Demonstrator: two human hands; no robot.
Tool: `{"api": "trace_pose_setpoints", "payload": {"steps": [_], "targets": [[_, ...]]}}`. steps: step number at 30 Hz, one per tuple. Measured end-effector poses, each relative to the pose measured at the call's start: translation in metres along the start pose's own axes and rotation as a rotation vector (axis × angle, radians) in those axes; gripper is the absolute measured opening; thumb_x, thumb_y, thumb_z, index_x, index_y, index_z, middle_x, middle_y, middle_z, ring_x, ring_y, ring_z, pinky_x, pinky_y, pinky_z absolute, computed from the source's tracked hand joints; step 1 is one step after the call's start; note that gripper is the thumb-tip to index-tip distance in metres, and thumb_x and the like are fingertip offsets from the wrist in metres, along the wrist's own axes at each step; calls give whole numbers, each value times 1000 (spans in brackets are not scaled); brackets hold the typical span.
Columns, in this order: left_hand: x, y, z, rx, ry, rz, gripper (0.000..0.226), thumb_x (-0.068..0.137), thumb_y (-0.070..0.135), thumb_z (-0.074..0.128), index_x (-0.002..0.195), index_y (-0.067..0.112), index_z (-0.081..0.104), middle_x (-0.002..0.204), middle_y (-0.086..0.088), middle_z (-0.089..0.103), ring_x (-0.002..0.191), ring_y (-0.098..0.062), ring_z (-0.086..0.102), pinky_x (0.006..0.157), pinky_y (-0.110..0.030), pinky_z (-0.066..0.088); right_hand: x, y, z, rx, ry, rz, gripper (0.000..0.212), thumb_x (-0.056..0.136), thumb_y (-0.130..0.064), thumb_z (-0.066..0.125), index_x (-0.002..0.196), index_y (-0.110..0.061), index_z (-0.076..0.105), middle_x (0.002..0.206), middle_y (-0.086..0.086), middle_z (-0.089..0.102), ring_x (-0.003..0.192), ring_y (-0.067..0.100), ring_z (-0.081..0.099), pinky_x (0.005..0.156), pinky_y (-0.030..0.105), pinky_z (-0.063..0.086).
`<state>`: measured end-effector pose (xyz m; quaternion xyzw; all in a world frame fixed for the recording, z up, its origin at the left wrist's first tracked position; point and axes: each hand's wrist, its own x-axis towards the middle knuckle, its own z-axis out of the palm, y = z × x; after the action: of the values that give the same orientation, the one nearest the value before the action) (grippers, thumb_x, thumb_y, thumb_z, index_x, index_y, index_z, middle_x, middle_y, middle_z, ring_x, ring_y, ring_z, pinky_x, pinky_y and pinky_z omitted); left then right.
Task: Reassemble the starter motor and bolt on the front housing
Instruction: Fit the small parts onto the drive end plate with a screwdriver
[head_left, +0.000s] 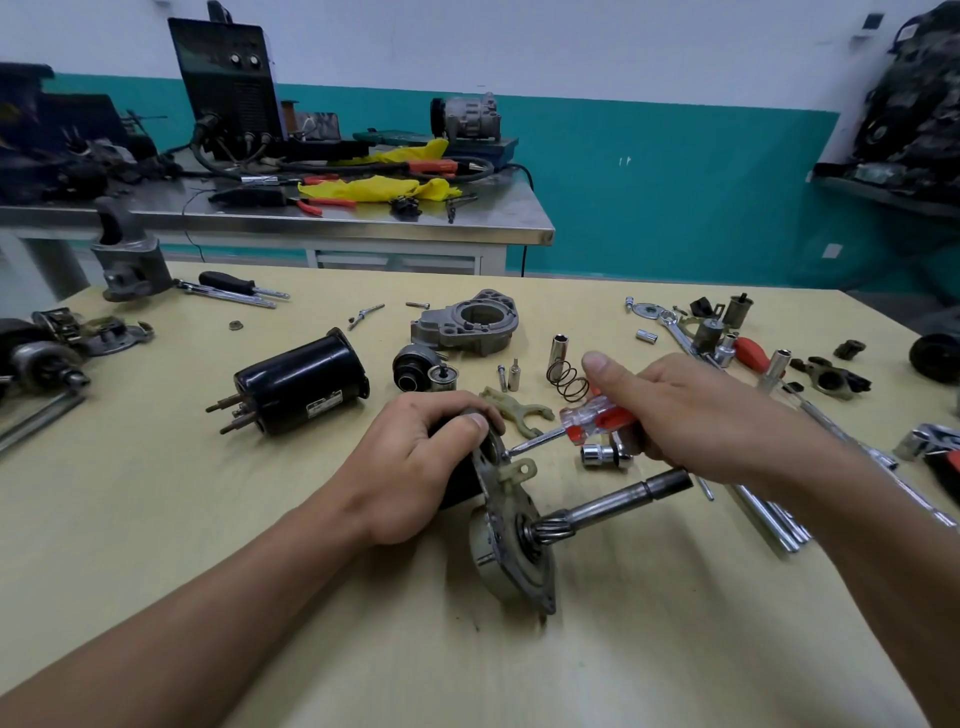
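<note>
Label (323, 404) on black casing (296, 379) unreadable; left hand (415, 457) grips starter (511, 551), right hand (691, 410) screwdriver (592, 418).

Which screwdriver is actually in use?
The clear-and-red-handled screwdriver in the right hand, tip at the motor's end plate; the black-handled one lies at the table's far left.

The partly assembled starter motor (506, 545) lies on its side, shaft (618, 501) pointing right; the grey front housing (467, 325) lies apart behind.

On the worktop (156, 519), the plate-and-shaft assembly (514, 551) lies at centre. From it, the motor body (301, 384) lies at ten o'clock, the front housing (467, 322) at twelve, the spring (569, 382) at one, and the steel bars (769, 519) at three.
</note>
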<state>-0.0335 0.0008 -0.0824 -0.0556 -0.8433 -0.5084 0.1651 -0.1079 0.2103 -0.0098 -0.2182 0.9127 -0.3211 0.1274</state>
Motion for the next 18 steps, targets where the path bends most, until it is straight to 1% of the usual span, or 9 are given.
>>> {"api": "trace_pose_setpoints", "payload": {"steps": [1,3,5,7,8,11,13,15,18], "targets": [[0,0,0,1,2,-1,29,86,27,46,85,15,72,85,-1,70,82,-12,62,70,-20,45,0,0,1,35,-3,22,70,86,-73,33,60,-15,63,43,-10,46,42,4,41,57,30,31],[0,1,0,6,10,-4,30,86,27,46,85,15,73,85,0,70,83,-12,62,70,-18,45,1,-1,2,102,-50,66,63,88,-72,36,82,-17,67,61,-5,53,59,12,45,61,30,33],[0,2,0,14,13,-6,30,85,27,46,85,16,73,85,3,70,84,-10,62,70,-17,45,0,0,0,164,-126,101,42,93,-55,51,101,-16,64,70,0,52,62,14,42,59,31,33],[0,3,0,24,16,2,30,85,28,46,85,16,73,86,4,70,85,-9,62,71,-16,45,-2,1,-4,206,-164,68,24,93,-36,61,101,-14,64,62,-2,51,56,12,42,54,29,32],[0,4,0,32,17,7,30,85,27,46,85,16,73,86,4,70,85,-8,62,71,-15,45,-2,1,-5,194,-153,46,23,93,-36,62,97,-14,65,58,-4,51,54,11,42,53,30,32],[-1,5,1,43,27,28,30,85,25,46,85,12,73,89,3,70,86,-7,61,71,-10,42,-2,0,-2,46,-68,33,56,89,-62,48,72,-11,63,55,-2,45,50,12,38,58,33,32],[-1,6,1,46,30,30,30,85,24,46,85,12,73,91,5,71,87,-5,62,72,-8,42,0,-1,2,35,-48,69,63,82,-74,40,59,-18,57,56,-1,43,51,13,38,61,34,31],[-1,6,1,46,31,28,30,85,25,46,85,12,73,91,4,71,88,-6,62,73,-10,43,0,-1,1,99,-82,100,60,83,-74,42,70,-19,61,62,-1,48,57,14,41,62,33,33],[-2,6,1,52,30,17,29,85,26,46,85,14,73,89,-2,71,88,-11,62,74,-16,44,-3,0,-7,191,-160,87,27,92,-41,61,100,-15,64,64,-1,51,53,10,41,51,28,32]]}}
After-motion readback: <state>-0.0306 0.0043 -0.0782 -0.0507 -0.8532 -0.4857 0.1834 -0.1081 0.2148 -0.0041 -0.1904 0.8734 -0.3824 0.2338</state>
